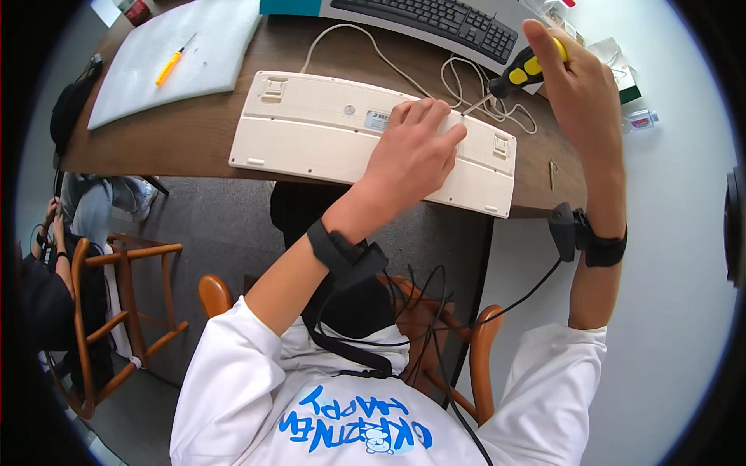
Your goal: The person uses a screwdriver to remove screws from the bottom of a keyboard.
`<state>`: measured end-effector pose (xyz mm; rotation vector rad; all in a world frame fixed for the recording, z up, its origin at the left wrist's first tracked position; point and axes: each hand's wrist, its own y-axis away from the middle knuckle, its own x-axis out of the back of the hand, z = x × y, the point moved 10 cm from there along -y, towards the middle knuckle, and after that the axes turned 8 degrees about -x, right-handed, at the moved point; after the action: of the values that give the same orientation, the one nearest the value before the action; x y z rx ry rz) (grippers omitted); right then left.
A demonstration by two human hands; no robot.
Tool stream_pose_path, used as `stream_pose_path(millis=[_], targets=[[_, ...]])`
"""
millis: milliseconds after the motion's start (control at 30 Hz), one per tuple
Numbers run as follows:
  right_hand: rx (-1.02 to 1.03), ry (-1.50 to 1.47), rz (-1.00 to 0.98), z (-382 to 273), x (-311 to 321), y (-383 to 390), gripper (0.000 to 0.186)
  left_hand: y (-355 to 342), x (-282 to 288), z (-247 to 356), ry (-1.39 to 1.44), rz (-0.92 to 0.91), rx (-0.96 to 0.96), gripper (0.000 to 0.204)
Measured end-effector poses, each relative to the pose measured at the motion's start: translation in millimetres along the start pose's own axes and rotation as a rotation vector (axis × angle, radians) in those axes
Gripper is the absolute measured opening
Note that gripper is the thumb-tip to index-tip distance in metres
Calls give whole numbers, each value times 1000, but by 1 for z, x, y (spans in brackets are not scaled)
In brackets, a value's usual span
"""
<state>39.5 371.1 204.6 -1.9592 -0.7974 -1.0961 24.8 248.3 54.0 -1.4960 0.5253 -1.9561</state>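
Observation:
A white keyboard (303, 128) lies upside down along the front edge of the brown table, its underside with small screw holes and two flip feet facing up. My left hand (412, 151) rests on the right half of it, fingers bent onto the plastic and thumb held apart. Wrapped around the handle of a black-and-yellow screwdriver (522, 74) is my right hand (579, 89), thumb pointing up. The slanted metal shaft reaches the keyboard's far edge, just beyond my left fingertips. Whether its tip sits in a screw is too small to tell.
A white foam sheet (210, 58) at the far left carries a slim yellow-handled tool (168, 67). Behind the keyboard lie a looped pale cable (505, 113) and a box picturing a black keyboard (435, 23). A small metal piece (552, 175) lies at right. Another person sits beyond a wooden chair (124, 311).

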Motion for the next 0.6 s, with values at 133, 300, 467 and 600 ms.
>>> stream_pose_path(millis=[133, 300, 467, 600], targets=[[-22, 189, 11, 24, -3, -19, 61, -3, -3, 5, -3, 57, -38, 20], [-38, -30, -168, 27, -10, -17, 41, -2, 1, 4, -26, 106, -70, 18], [8, -172, -287, 38, -14, -11, 38, 2, -2, 0, -37, 90, -65, 17], [110, -43, -325, 31, -6, -6, 27, 1, -2, 2, -66, 71, -59, 17]])
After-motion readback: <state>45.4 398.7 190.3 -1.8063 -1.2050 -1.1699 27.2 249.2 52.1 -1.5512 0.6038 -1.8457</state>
